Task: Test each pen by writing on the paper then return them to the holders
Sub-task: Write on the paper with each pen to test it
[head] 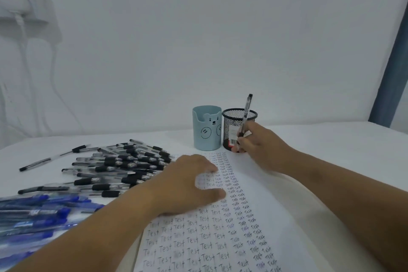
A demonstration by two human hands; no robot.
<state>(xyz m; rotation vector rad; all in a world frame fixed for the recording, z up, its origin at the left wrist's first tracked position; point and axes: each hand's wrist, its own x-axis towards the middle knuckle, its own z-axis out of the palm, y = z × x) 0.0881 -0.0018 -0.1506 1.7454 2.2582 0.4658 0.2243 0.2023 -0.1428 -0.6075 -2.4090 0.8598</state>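
Right hand (256, 141) pinches black pen (245, 117), upright, tip near top of paper (271, 216), just before black mesh holder (239, 127). Left hand (187, 183) flat, fingers spread, pressing paper. Blue bear holder (206, 128) beside mesh one. Black pens (119, 165), blue pens (37, 212) heaped left.

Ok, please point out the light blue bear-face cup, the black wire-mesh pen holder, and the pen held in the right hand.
Light blue bear-face cup (206, 130): head view, front wall.
Black wire-mesh pen holder (229, 127): head view, mesh wall.
Pen held in the right hand (246, 110): head view, clear barrel.
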